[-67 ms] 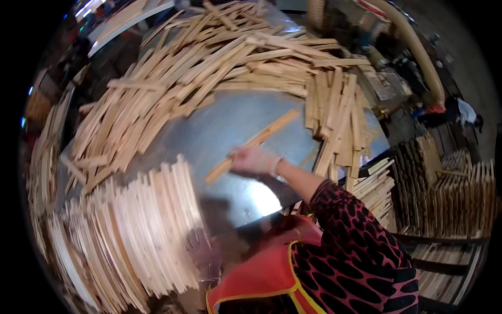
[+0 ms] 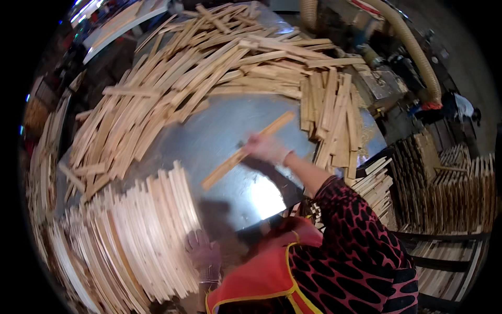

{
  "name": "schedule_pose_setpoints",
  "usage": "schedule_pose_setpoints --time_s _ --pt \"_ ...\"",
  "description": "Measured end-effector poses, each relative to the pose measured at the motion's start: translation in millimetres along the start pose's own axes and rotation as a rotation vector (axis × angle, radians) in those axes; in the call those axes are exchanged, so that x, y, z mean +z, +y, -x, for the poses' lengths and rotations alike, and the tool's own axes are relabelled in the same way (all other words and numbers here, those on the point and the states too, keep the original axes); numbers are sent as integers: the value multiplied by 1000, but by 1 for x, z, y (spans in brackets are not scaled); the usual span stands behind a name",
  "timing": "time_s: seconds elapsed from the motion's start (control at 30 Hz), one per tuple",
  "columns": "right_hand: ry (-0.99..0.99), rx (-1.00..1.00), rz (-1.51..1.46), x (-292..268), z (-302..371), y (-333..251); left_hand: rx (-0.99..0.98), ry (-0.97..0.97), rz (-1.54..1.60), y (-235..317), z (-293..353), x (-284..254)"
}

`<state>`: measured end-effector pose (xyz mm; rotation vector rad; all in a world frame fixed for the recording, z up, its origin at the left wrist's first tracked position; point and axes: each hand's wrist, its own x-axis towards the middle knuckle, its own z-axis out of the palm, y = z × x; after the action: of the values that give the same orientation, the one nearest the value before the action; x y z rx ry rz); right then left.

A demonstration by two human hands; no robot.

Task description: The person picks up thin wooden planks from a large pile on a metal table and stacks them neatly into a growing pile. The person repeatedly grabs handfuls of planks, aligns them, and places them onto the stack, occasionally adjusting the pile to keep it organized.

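Observation:
My right hand [image 2: 265, 148], in a pale thin glove, reaches over the metal tabletop [image 2: 201, 141]. Its fingers close over the middle of a wooden strip [image 2: 222, 171], which lies slantwise from lower left to upper right; the hand hides part of it. At lower left, my left hand [image 2: 202, 251], in a purplish knitted glove, rests with outstretched fingers against the right side of a row of upright wooden strips [image 2: 151, 230]. These pale strips are packed closely side by side.
A loose heap of wooden strips [image 2: 209, 63] curves around the far and left side of the table. More strips [image 2: 334, 115] overlap at its right. Stacked boards [image 2: 455, 193] and a ribbed hose [image 2: 418, 47] stand farther right.
My right hand has shifted up and to the right along the wooden strip. The strip itself has barely moved. My left hand stays against the row; the whole view has tilted slightly.

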<state>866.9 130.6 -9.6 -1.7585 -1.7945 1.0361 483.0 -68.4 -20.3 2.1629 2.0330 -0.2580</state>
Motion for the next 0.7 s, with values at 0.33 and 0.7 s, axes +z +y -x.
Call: schedule_pose_setpoints --time_s 0.33,0.7 --pt "994 1212 141 -235 82 226 488 220 72 173 -194 -32" --pt "786 591 -775 -209 83 176 113 -828 1186 177 -156 -23"
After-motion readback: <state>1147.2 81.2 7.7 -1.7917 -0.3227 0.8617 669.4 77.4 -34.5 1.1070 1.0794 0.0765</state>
